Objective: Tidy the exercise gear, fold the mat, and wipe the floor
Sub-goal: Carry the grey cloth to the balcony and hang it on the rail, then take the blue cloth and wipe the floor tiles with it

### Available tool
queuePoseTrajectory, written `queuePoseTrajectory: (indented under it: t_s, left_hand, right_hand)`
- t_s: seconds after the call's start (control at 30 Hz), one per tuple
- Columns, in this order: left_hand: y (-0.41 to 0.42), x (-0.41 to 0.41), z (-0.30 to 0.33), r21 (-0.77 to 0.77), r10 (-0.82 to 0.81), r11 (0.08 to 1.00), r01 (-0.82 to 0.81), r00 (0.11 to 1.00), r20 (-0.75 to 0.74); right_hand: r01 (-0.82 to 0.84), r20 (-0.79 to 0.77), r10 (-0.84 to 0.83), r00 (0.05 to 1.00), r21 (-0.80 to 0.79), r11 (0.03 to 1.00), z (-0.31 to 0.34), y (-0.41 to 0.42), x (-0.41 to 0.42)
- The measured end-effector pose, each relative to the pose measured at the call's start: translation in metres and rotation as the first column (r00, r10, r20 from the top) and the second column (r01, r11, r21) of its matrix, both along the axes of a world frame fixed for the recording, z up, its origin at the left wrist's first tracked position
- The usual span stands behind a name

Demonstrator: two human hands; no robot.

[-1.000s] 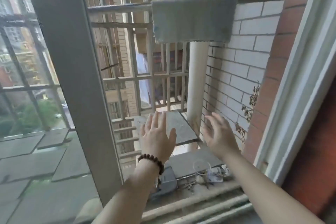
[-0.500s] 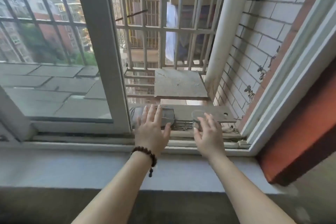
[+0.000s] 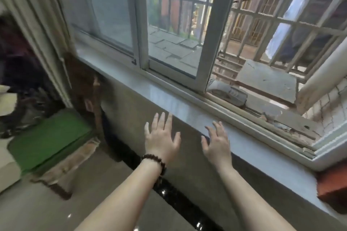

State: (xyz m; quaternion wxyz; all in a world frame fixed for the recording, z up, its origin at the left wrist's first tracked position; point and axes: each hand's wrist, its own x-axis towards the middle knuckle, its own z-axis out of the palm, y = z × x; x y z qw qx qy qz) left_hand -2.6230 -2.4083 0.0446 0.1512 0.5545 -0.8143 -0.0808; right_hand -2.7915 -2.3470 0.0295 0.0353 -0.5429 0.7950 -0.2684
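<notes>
Both the left hand point(image 3: 163, 138) and the right hand point(image 3: 217, 143) hover spread and empty before the windowsill point(image 3: 169, 102), while the green mat point(image 3: 48, 137) lies flat on the floor point(image 3: 56, 212) well to the left, probably light, soft and floppy, best gripped along a short edge for folding.

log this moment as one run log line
left hand: open, empty | right hand: open, empty, over windowsill | green mat: on floor, left
</notes>
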Motion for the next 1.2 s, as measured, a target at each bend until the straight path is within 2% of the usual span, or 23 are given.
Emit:
queuePoseTrajectory:
  t_s: [0.1, 0.23, 0.4, 0.53, 0.93, 1.2]
  left_hand:
    - [0.017, 0.069, -0.008, -0.004, 0.178, 0.984, -0.178, 0.984, -0.004]
    - [0.046, 0.169, -0.021, 0.042, 0.400, 0.915, -0.400, 0.916, 0.027]
    - [0.092, 0.296, -0.031, 0.091, 0.644, 0.762, -0.642, 0.765, 0.005]
    - [0.142, 0.396, -0.036, 0.083, 0.765, 0.642, -0.762, 0.644, -0.002]
    - [0.288, 0.674, -0.039, 0.085, 0.949, 0.306, -0.948, 0.311, 0.056]
    - [0.352, 0.798, -0.044, 0.134, 0.988, 0.108, -0.985, 0.122, 0.096]
  right_hand:
    - [-0.156, -0.008, 0.156, 0.988, 0.007, 0.988, -0.005, -0.015, 0.061]
    - [-0.372, -0.030, 0.372, 0.928, -0.015, 0.928, -0.012, -0.025, 0.156]
    - [-0.586, -0.014, 0.586, 0.810, -0.008, 0.810, -0.023, -0.026, 0.282]
    - [-0.708, 0.020, 0.708, 0.706, -0.005, 0.706, -0.033, -0.011, 0.390]
    - [-0.934, 0.045, 0.934, 0.356, 0.049, 0.354, -0.051, 0.086, 0.714]
    - [-0.983, 0.052, 0.987, 0.150, 0.113, 0.144, -0.057, 0.120, 0.865]
